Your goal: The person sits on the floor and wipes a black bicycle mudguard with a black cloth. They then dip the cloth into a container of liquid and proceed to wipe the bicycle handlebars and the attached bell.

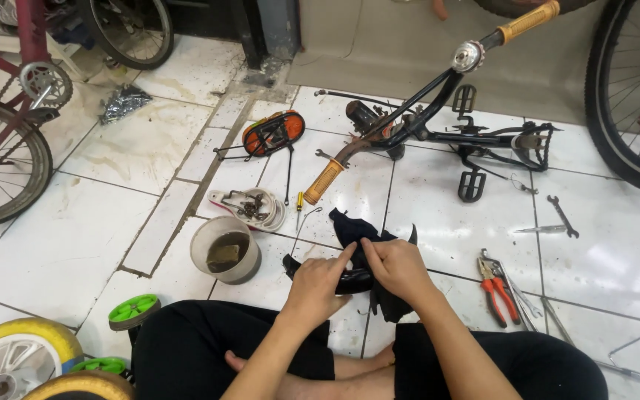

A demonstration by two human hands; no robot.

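HIDDEN: curved glossy black part [350, 281] mostly covered by both hands and dark crumpled cloth [357, 231] | LEFT: left hand [318, 283] closed over part's near end, index finger raised | RIGHT: right hand [396, 268] gripping cloth against part, fingers curled | POSE: forearms converging above crossed legs; grey round bucket [224, 250] left of hands

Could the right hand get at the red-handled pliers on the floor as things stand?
Probably yes: the pliers lie on bare tile just right of the right hand, nothing between. But that hand is gripping a black part with the left hand.
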